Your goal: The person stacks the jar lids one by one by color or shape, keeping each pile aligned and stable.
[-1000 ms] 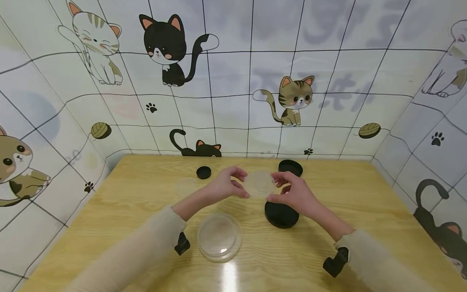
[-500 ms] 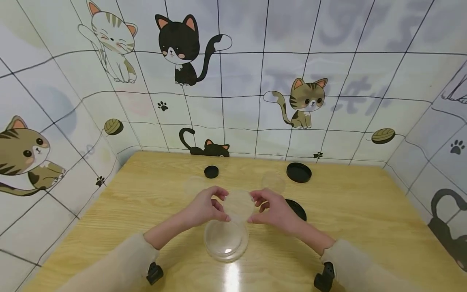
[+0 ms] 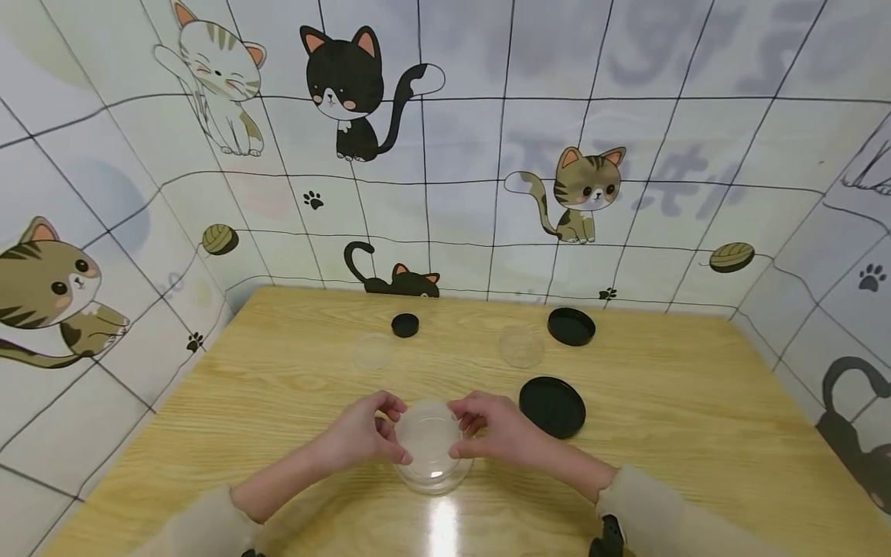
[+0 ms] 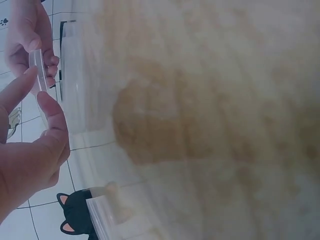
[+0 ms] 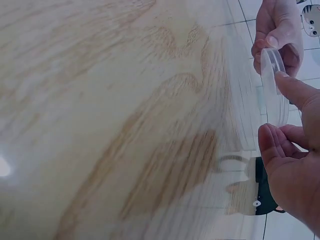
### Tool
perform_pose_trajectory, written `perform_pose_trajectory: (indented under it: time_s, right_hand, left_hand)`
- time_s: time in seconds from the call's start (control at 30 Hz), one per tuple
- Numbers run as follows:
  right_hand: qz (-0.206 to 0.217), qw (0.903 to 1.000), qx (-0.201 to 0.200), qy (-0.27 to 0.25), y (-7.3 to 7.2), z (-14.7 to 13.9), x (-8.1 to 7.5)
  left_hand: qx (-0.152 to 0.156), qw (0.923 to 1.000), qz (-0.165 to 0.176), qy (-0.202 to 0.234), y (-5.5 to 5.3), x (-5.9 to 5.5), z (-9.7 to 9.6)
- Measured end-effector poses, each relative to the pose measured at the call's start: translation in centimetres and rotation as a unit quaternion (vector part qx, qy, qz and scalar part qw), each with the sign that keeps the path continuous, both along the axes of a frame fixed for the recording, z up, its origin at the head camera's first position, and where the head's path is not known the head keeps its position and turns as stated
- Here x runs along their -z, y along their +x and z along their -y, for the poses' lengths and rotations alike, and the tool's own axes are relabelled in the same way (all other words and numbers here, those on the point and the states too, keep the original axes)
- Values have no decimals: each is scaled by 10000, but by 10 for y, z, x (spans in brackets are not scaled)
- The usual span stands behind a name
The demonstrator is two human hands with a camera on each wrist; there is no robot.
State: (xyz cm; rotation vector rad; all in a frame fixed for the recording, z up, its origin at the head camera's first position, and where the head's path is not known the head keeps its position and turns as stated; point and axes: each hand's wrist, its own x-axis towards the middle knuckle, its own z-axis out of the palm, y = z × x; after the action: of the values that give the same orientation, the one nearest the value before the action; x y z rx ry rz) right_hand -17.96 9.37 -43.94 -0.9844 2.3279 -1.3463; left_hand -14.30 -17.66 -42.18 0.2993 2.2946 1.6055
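Both hands hold a clear, shallow round lid (image 3: 426, 429) by its opposite edges. My left hand (image 3: 360, 435) pinches its left side between thumb and fingers, and my right hand (image 3: 496, 430) does the same on the right. In the head view it overlaps a larger clear round container (image 3: 433, 486) on the table. Seen edge-on in the right wrist view, the lid (image 5: 272, 90) is tilted and has a raised rim. The left wrist view shows a clear container wall (image 4: 82, 85) beside the held lid (image 4: 39, 70).
On the wooden table (image 3: 278, 387), a large black round lid (image 3: 552, 408) lies right of the hands. Farther back are a medium black lid (image 3: 571, 326), a small black lid (image 3: 405, 325), and two clear round pieces, one left (image 3: 373, 351), one right (image 3: 520, 346). A cat-printed wall covering (image 3: 459, 216) stands behind.
Both hands have brought the clear lid toward the body and left, from near the black lids to over the clear container. The large black lid, partly covered before, now shows fully.
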Motion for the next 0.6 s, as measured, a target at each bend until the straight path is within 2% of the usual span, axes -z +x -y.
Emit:
perform_pose_trajectory:
  time_s: [0.13, 0.23, 0.47, 0.6]
  right_hand:
    - [9, 9997, -21, 247, 0, 3, -1]
    - [-59, 9991, 83, 413, -1, 4, -2]
    - [-495, 9966, 186, 637, -3, 8, 2]
    - [-540, 9957, 156, 742, -3, 10, 3]
  left_hand:
    - [-81, 9999, -86, -78, 3, 5, 1]
    - [-86, 9992, -254, -290, 2, 8, 0]
    - [-63, 9963, -624, -589, 4, 12, 0]
    - [-79, 9954, -688, -669, 4, 16, -1]
